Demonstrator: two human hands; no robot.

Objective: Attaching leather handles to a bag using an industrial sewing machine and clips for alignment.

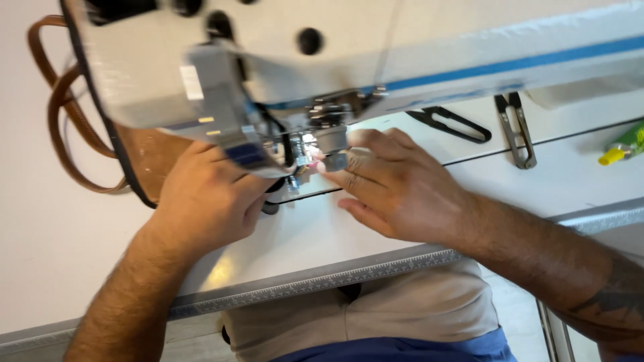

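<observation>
A white industrial sewing machine (429, 47) with a blue stripe fills the top of the head view. My left hand (204, 201) rests under its head, fingers curled at the needle area (302, 157), partly hidden by the machine. My right hand (396, 184) reaches in from the right with its fingertips at the presser foot (333, 159). What the fingers pinch there is too small and blurred to tell.
A brown leather bag with looped handles (64, 114) lies at the left behind the machine. Black thread snips (451, 124), a second pair of snips (516, 131) and a green tube with a yellow cap (622, 147) lie on the white table. The table's front edge (322, 281) carries a ruler strip.
</observation>
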